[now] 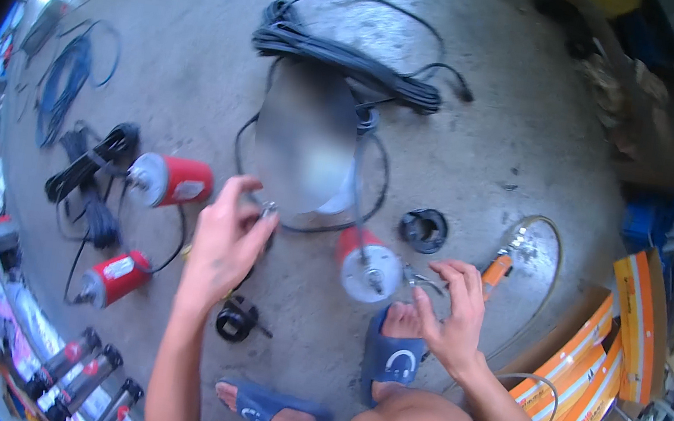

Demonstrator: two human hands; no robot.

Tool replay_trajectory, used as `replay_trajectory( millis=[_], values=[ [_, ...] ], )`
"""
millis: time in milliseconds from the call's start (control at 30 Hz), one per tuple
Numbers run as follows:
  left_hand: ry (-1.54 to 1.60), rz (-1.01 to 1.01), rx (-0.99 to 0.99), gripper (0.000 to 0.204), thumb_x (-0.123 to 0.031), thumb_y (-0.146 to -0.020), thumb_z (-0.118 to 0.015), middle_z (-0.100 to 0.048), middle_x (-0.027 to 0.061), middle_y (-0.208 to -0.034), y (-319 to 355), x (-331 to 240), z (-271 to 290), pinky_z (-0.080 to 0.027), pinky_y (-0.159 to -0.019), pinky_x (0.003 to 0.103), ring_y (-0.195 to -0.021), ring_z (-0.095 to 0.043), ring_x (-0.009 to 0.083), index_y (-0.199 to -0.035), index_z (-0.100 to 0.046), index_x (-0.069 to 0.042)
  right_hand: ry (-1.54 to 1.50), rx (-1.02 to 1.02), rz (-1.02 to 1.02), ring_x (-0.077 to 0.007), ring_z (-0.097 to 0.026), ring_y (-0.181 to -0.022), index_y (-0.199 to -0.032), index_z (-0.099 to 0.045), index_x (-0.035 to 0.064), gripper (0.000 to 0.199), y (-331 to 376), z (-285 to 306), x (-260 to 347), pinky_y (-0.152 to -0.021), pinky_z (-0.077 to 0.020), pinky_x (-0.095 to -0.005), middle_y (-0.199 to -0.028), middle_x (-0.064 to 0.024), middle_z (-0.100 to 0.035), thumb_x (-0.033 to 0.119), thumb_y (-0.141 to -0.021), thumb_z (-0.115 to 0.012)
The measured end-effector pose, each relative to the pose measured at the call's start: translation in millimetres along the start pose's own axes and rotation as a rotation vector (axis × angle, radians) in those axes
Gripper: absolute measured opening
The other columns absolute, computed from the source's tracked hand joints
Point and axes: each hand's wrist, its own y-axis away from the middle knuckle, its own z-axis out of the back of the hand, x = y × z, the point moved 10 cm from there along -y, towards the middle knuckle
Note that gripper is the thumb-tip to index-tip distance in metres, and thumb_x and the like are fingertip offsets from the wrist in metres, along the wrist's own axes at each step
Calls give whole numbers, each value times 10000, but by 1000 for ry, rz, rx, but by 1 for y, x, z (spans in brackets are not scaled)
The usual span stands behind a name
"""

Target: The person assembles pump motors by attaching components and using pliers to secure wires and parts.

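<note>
My left hand (231, 234) pinches a small shiny metal piece (269, 209) between thumb and fingers, above the floor. My right hand (454, 311) is curved with thumb and fingers apart. Near its fingertips is a small forked metal piece (424, 281); I see no firm grip on it. Just left of that hand stands a red cylinder with a whitish end (369, 272), a threaded stud and a dark cable at its end. A black ring-shaped part (424, 230) lies beyond it. Another black round part (235, 319) lies near my left forearm.
A coiled black cable (338, 56) lies ahead, partly behind a blurred grey oval. Two red cylinders (187, 182) (118, 278) with cables lie left. An orange-handled tool (498, 274) with a hose and orange cartons (592, 371) are right. Clear tubes (90, 374) stand lower left. Blue slippers (395, 359) are below.
</note>
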Motion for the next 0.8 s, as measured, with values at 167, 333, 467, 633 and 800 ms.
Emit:
replay_trajectory(
  millis=[167,333,467,633,800],
  values=[
    [145,-111,217,585,-51,-855,-783,-732,72,-763,67,-119,-24,-510,-588,229,-628,-643,78,-1348,-489,59,-357,115,313,-294,-684,-949,-1213,-692,45,508,-42,42,107,-772,-582,-364,-1122,-134,-665,151,-747,-865],
    [461,114,240,651,-69,-858,-802,-751,108,-859,78,-103,-47,-535,-623,233,-688,-677,83,-1395,-450,43,-450,74,442,-232,-708,-816,-1119,-758,56,409,-46,33,115,-679,-583,-333,-1015,-91,-713,106,-730,-875],
    [452,167,604,393,-98,-930,-738,-747,122,-890,64,-84,-65,-552,-669,260,-773,-711,123,-1263,-570,26,-515,148,242,-231,-724,-821,-1096,-743,46,334,-49,22,83,-677,-593,-325,-1021,-112,-725,74,-776,-836],
    [-499,-85,16,176,-186,-917,-713,-709,162,-901,-16,25,29,-579,-725,390,-826,-714,263,-998,-692,-31,-820,120,27,-159,-720,-825,-1041,-705,-3,247,-59,6,58,-684,-584,-269,-1071,-128,-748,-1,-811,-794],
    [-894,-63,54,308,-203,-821,-781,-714,190,-996,-55,57,-47,-569,-833,478,-985,-690,384,-1073,-678,-59,-782,144,25,-152,-716,-817,-978,-659,-4,209,-61,0,58,-712,-590,-279,-1086,-127,-747,15,-822,-798]
  ],
)
